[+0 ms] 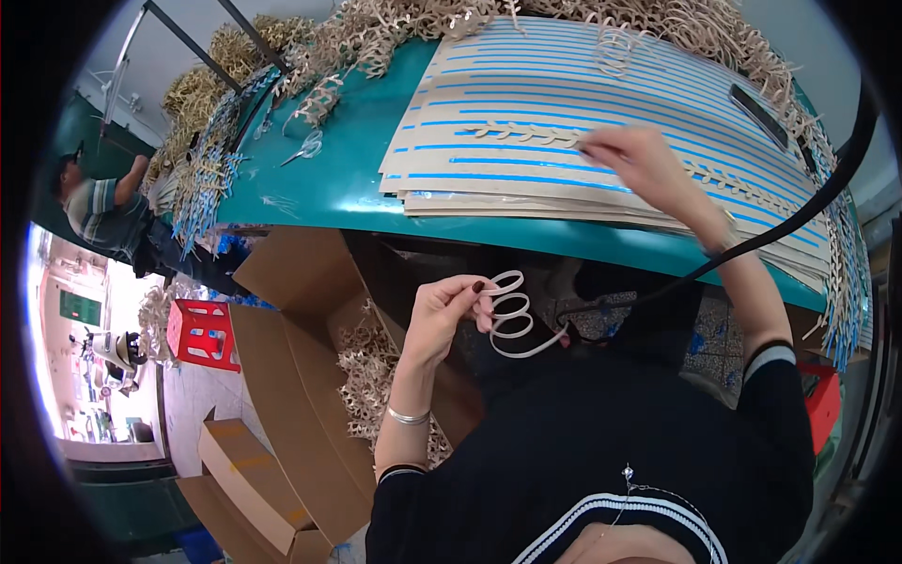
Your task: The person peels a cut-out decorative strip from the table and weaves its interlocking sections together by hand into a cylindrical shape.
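My left hand (449, 315) is closed in a pinch on a pale beige narrow strip (513, 308) that hangs in loose coils in front of my body. Over the boards, my right hand (648, 167) has its fingertips pressed together at the right end of a beige leaf-shaped trim (521, 133). That trim lies along a stack of beige boards (399, 171) with blue stripes. Another stretch of leaf trim (752, 191) lies to the right, partly behind my right wrist. What exactly is between my right fingertips is hard to see.
The boards lie on a green table (329, 188). Nearby are scissors (305, 148), a phone (759, 117), heaped trims (362, 38) and a black cable (799, 221). An open cardboard box (291, 376) containing trims stands lower left, by a red stool (200, 334). Another person (103, 207) sits far left.
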Action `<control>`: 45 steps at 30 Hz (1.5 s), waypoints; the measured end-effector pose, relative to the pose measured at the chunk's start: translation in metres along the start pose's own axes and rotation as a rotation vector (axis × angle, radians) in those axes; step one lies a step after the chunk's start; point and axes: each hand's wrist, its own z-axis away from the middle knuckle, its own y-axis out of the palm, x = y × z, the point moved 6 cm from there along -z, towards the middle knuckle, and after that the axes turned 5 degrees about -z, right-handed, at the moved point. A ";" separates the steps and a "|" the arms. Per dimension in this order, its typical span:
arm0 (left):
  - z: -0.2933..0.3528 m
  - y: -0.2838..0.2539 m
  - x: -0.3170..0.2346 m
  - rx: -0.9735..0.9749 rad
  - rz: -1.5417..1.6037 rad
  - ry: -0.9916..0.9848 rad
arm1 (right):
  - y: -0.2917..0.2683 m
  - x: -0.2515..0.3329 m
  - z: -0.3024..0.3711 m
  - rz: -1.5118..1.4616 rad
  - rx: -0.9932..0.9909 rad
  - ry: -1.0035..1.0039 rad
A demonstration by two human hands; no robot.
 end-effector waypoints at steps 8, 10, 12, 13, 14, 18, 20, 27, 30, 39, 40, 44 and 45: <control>0.019 -0.032 -0.002 -0.044 0.099 0.001 | 0.101 -0.001 -0.095 0.529 0.229 -0.032; 0.026 -0.044 0.001 -0.083 0.031 -0.024 | 0.106 0.010 -0.085 0.576 0.163 -0.141; 0.028 -0.054 0.011 -0.162 -0.054 -0.055 | 0.107 0.013 -0.078 0.624 0.098 -0.241; 0.029 -0.057 0.017 -0.164 -0.042 -0.061 | 0.106 0.015 -0.075 0.655 0.021 -0.307; 0.030 -0.061 0.019 -0.191 -0.102 -0.024 | 0.103 0.018 -0.071 0.683 -0.058 -0.375; 0.033 -0.071 -0.010 -0.351 -0.120 0.074 | 0.084 0.023 -0.080 0.505 -0.113 -0.345; 0.026 -0.074 -0.047 -0.376 -0.182 0.155 | 0.069 0.024 -0.088 0.197 -0.010 -0.245; -0.032 -0.024 -0.202 -0.338 -0.324 0.467 | 0.012 0.039 -0.089 -0.357 0.021 -0.144; -0.084 -0.005 -0.214 -0.213 -0.155 0.509 | -0.034 0.051 -0.079 -0.418 -0.099 -0.161; -0.183 0.052 -0.172 0.051 0.018 0.283 | -0.060 0.052 -0.075 -0.355 0.018 -0.122; -0.188 0.056 -0.171 0.062 0.017 0.274 | -0.059 0.044 -0.077 -0.345 0.009 -0.128; -0.196 0.073 -0.170 0.158 -0.006 0.176 | -0.062 0.025 -0.082 -0.217 0.103 -0.081; -0.197 0.075 -0.170 0.181 -0.038 0.165 | -0.064 0.026 -0.084 -0.149 0.119 -0.108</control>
